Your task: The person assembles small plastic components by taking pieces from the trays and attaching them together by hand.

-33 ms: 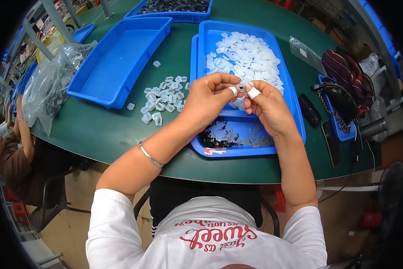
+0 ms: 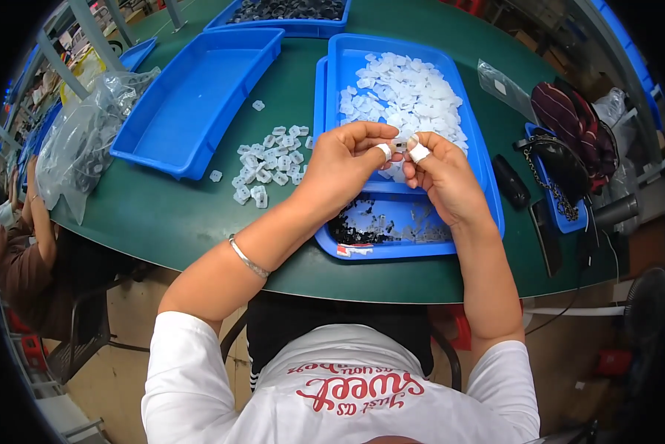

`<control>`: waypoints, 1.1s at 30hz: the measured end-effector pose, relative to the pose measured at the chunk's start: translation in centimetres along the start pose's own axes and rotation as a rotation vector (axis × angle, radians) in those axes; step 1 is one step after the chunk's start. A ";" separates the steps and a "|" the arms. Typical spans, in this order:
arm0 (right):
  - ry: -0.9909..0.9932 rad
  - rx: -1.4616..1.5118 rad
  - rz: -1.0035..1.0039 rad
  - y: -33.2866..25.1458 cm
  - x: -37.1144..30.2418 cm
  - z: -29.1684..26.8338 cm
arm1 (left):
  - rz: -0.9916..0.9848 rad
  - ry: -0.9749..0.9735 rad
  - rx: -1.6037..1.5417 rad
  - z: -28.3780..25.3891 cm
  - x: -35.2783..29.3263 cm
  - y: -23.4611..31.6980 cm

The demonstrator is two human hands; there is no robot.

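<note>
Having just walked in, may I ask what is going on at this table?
A person's left hand and right hand pinch a small piece between them, its details too small to tell. Below is a blue tray heaped with white pieces; black parts lie in a tray nearer the person. More translucent pieces lie loose on the green table to the left.

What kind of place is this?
Probably a factory workshop: there's a long green table, a blue tray heaped with small white parts, and another person sitting at the left.
</note>
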State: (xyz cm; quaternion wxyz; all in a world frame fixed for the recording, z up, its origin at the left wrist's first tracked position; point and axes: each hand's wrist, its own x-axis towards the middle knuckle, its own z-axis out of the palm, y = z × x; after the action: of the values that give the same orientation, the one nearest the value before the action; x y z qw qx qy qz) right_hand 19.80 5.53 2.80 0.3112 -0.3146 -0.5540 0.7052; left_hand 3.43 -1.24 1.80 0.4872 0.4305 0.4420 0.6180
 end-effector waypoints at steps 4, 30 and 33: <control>0.035 -0.025 -0.030 0.1 0.0 0.2 | -0.026 0.000 -0.030 0.3 -0.2 0.3; 0.046 -0.221 -0.134 -0.1 -0.5 0.9 | -0.116 -0.012 -0.089 -0.2 0.1 0.3; 0.034 -0.228 -0.150 -0.1 -0.6 1.1 | -0.075 -0.030 -0.069 -0.3 0.1 0.1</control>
State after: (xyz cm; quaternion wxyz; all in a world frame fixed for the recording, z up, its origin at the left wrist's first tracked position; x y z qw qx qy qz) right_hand 19.30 4.37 3.13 0.3344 -0.3176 -0.6471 0.6070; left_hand 3.06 -1.24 1.82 0.5313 0.4055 0.4289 0.6077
